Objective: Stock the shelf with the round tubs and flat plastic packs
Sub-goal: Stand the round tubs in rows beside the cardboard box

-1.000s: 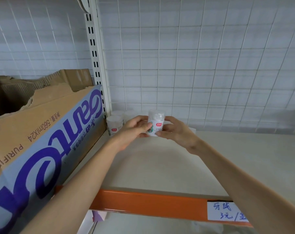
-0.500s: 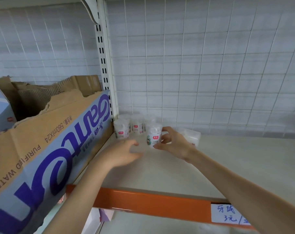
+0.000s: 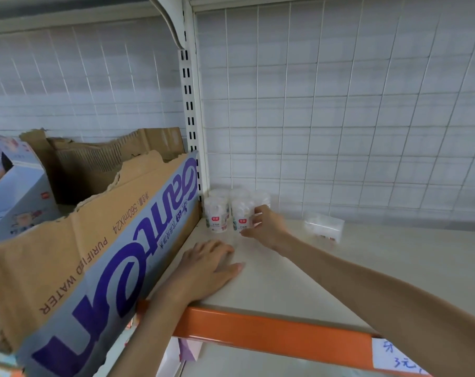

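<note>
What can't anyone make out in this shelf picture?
Head view only:
Print on the held tub: too small, blurred.
Back tubs: labels hidden by front ones and the right hand.
Price label: cut off by the bottom edge.
Flat pack: contents blurred.
Cardboard box: inside hidden by its own wall.

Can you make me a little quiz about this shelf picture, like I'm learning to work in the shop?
1. True or false: the left hand grips something.
2. Where does the flat plastic pack lie? A) left of the round tubs B) right of them C) on top of them
3. Which hand grips the front tub?

Key: 1 false, it lies flat on the shelf. 2 B. 3 the right hand.
</note>
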### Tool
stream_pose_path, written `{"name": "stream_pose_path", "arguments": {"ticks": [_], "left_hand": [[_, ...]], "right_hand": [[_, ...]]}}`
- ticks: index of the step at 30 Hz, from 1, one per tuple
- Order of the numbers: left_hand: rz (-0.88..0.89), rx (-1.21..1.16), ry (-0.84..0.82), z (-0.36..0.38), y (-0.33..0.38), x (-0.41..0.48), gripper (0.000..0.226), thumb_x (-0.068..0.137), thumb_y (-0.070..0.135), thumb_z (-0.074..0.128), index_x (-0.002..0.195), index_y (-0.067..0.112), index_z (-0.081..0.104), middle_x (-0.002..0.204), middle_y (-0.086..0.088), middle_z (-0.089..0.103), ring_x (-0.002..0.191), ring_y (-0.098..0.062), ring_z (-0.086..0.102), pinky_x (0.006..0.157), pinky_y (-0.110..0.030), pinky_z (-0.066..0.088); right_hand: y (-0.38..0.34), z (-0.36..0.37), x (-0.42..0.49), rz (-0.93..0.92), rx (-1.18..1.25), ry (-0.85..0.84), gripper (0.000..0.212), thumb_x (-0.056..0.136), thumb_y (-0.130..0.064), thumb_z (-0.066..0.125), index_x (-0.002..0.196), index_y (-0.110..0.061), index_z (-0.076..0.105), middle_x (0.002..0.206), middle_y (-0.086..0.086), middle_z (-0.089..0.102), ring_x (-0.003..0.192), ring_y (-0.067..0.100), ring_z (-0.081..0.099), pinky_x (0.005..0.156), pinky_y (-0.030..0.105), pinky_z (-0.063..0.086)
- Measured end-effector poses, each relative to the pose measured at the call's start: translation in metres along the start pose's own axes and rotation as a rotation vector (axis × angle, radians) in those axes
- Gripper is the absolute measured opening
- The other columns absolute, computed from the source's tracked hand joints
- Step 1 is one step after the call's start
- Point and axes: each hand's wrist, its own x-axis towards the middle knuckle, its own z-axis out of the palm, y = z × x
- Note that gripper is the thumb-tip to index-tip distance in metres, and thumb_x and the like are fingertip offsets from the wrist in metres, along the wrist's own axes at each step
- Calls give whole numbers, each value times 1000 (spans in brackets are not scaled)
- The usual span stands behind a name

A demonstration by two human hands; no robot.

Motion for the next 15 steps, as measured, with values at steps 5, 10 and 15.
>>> {"name": "stream_pose_path", "arguments": {"ticks": [5,10,15], "left_hand": [[-7,-15,18,4,-3,1,56,95,64,36,144,37,35,157,9,25,145,-13,18,118,-36,16],[-6,-12,26,7,-5,1,58,95,64,36,147,37,33,159,8,22,146,-14,15,120,-36,13],[1,14,46,8,-3,0,57,97,61,35,148,35,33,159,6,23,146,-13,15,120,-34,12]], "right_hand": [[-2,17,8,44,0,83,53,77,-24,83,118,-15,51,107,-2,63,98,16,61,85,31,52],[5,24,11,41,-30,114,51,75,-33,83,111,-22,49,101,-6,64,98,17,63,88,38,53],[5,25,11,49,-71,107,53,76,-41,81,115,-21,51,103,-7,64,101,17,63,88,39,52]]}}
